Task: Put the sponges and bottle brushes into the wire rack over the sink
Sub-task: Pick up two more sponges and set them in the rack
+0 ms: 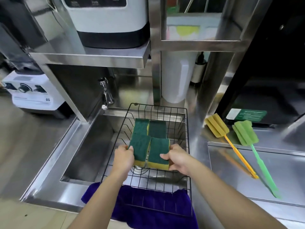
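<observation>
While two green-topped yellow sponges (149, 128) lie at the back of the black wire rack (188, 146) over the steel sink (92, 146), the left hand (123, 157) grips a third sponge (139, 148) and the right hand (177, 157) grips a fourth (159, 152) above the rack's front. Well apart on the steel tabletop (288, 184) to the right lie a yellow-headed, orange-handled bottle brush (231, 141) and a green one (252, 146).

Stainless steel counter (41, 146), shelf (92, 59)
</observation>
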`<state>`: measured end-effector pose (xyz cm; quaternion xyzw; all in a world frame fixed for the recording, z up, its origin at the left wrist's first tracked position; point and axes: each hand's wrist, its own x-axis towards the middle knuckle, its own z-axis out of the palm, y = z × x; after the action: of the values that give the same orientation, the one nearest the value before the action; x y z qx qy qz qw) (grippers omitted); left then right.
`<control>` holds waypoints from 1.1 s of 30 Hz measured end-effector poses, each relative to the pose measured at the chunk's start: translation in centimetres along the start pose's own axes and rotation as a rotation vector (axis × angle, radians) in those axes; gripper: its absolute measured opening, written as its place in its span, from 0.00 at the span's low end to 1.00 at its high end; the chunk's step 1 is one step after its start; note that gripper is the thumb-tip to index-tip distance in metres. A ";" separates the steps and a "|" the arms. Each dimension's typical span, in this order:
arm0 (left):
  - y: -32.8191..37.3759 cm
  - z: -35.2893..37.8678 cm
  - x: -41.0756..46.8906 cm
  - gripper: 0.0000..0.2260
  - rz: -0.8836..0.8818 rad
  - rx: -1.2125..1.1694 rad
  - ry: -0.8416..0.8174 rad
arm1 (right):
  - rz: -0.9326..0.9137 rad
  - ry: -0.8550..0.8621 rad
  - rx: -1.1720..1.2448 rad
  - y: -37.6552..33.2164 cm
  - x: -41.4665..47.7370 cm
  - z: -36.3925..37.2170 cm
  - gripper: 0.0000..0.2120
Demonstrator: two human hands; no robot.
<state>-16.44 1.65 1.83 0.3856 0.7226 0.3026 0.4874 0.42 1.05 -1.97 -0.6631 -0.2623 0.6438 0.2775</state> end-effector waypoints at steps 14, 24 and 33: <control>-3.8 0.8 1.0 0.20 0.289 0.743 -0.020 | -0.062 0.179 -0.386 0.7 0.9 1.8 0.16; -4.2 -0.2 2.3 0.33 0.606 1.216 -0.211 | -0.092 0.214 -0.265 0.4 1.1 1.8 0.07; -4.0 -0.1 2.4 0.30 0.669 1.309 -0.150 | -0.117 0.179 -0.394 -0.1 1.2 1.8 0.10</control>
<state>-18.15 1.66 -2.49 0.8169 0.5637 -0.0853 0.0872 -1.31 2.04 -2.81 -0.7427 -0.3951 0.5016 0.2017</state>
